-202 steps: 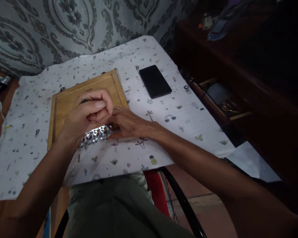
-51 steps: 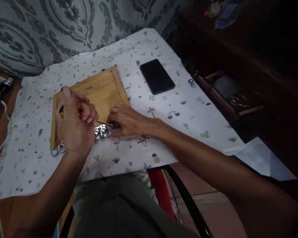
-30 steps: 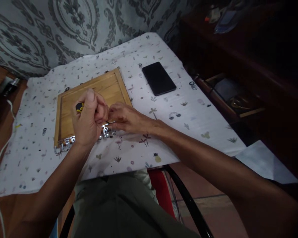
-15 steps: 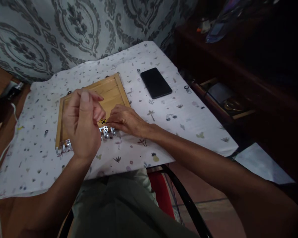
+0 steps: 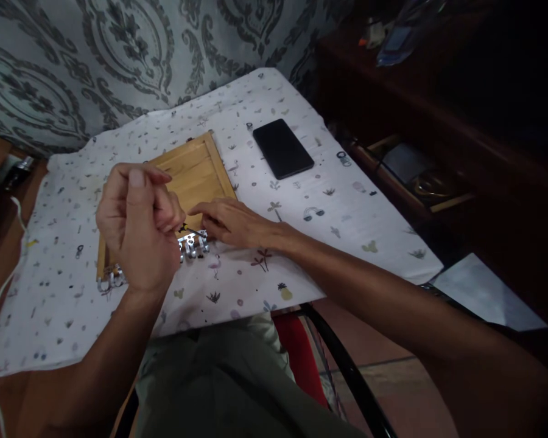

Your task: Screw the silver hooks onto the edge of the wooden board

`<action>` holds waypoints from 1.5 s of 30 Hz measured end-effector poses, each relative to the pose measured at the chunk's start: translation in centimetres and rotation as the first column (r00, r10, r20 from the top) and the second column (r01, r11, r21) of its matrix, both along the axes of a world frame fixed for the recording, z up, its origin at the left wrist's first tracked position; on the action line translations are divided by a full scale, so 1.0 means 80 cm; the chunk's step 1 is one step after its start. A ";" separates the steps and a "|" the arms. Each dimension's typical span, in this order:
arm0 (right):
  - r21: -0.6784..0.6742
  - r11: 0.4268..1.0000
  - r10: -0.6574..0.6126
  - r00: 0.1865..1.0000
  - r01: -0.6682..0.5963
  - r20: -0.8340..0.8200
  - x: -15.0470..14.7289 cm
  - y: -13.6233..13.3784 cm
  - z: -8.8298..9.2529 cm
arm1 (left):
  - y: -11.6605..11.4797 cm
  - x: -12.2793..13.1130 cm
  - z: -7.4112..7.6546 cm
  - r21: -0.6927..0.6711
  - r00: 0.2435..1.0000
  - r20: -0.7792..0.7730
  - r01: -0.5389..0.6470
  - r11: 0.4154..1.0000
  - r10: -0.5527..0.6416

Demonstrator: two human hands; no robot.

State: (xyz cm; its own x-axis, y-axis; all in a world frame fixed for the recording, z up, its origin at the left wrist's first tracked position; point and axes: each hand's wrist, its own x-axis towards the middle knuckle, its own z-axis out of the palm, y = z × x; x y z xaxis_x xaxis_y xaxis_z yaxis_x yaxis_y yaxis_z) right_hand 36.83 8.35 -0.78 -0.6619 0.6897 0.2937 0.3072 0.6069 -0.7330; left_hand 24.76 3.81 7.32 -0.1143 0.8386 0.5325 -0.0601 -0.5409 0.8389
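Observation:
My left hand (image 5: 139,228) is closed around a small screwdriver with a yellow and black handle (image 5: 183,227), most of which the fingers hide. Its thin shaft points right, toward a silver metal hinge (image 5: 189,241) on the near edge of a wooden panel (image 5: 189,164). My right hand (image 5: 235,222) rests at the panel's near right corner, its index finger stretched out and apart from the fingers below. Those lower fingers are close to the shaft's tip and the hinge's right end. A second metal hinge (image 5: 112,278) sits on the same edge, partly behind my left hand.
A black phone (image 5: 283,148) lies on the patterned white tablecloth (image 5: 333,243), right of the panel. A patterned curtain (image 5: 132,48) hangs behind the table. An open drawer (image 5: 420,176) is at the right, and a white cable (image 5: 0,292) runs down the left side.
My right hand's fingers have come off the screwdriver's handle area and spread, with the index finger extended. The shaft now shows. The whole view has shifted slightly.

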 end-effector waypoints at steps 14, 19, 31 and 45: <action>-0.075 0.997 0.004 1.000 -0.003 0.024 0.004 -0.001 0.012 | 0.012 -0.011 0.012 -0.169 0.995 -0.032 0.085 0.982 -0.091; -0.071 0.997 0.005 1.000 -0.003 0.029 0.004 -0.001 0.012 | 0.024 -0.012 0.017 -0.216 0.989 -0.064 0.114 0.970 -0.130; -0.084 0.996 -0.002 1.000 0.004 0.027 0.005 0.001 0.012 | 0.068 -0.046 0.014 -0.430 0.873 0.018 0.446 0.785 -0.487; -0.095 0.995 0.017 1.000 -0.017 0.002 0.007 0.000 0.012 | 0.031 -0.038 0.013 -0.201 0.935 -0.112 0.311 0.929 -0.337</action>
